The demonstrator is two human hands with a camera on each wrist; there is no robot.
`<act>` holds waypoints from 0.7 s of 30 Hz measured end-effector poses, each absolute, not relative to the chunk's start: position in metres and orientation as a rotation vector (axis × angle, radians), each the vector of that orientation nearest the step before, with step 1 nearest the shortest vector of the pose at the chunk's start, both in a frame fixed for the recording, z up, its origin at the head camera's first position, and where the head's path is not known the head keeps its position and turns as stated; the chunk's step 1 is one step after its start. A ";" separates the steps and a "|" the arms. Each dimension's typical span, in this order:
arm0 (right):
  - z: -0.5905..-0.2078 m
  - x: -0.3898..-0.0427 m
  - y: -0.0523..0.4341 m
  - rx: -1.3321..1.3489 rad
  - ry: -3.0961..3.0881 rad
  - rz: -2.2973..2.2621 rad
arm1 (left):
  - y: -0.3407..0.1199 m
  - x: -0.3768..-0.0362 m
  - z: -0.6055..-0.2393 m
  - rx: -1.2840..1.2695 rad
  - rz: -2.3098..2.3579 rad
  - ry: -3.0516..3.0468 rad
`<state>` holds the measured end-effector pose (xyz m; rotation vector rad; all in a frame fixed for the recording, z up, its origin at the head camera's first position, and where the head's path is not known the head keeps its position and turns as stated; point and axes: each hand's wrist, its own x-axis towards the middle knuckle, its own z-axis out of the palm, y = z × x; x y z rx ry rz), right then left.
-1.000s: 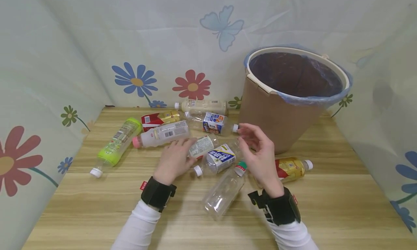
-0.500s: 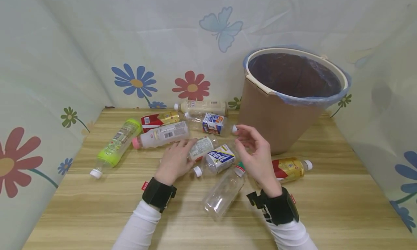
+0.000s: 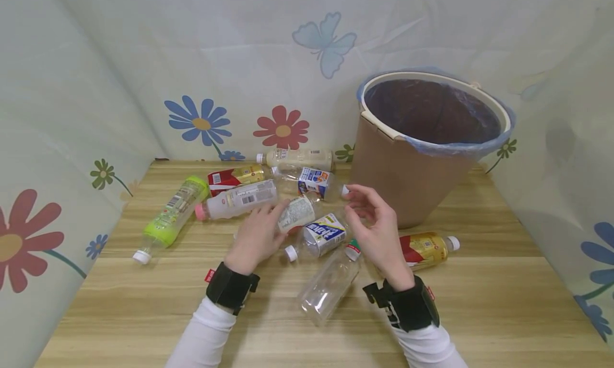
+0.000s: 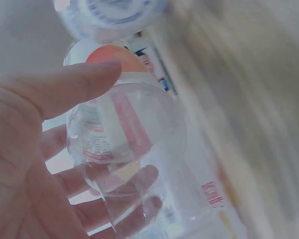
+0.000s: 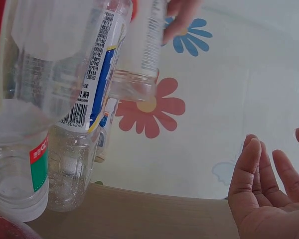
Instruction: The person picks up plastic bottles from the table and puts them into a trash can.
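Clear bottle with white label, lying mid-surface, at 9 o'clock of the bin. Left hand is wrapping its grip around it, thumb over the top. Right hand is hovering at 3 o'clock, grip loosely open, holding nothing.

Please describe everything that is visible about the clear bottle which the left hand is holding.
The clear bottle is transparent, thin plastic, seemingly empty, with a white label of small print and a red part near its lower end. It lies tilted among other bottles on the wooden table. The left hand grips it, thumb over one side and fingers curled behind, as the left wrist view shows through its round base. Its cap end is hidden.
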<state>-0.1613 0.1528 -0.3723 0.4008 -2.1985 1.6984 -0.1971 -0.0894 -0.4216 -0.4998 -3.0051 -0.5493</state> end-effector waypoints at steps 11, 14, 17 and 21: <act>-0.377 -0.162 0.148 0.405 -2.210 1.736 | -0.089 -0.190 -0.396 -0.601 -0.900 -2.789; -0.379 -0.161 0.146 0.422 -2.231 1.748 | -0.088 -0.188 -0.392 -0.638 -1.079 -2.746; -0.379 -0.160 0.143 0.446 -2.259 1.750 | -0.085 -0.186 -0.389 -0.630 -1.322 -2.684; -0.380 -0.159 0.138 0.480 -2.294 1.741 | -0.079 -0.183 -0.387 -0.570 -1.610 -2.552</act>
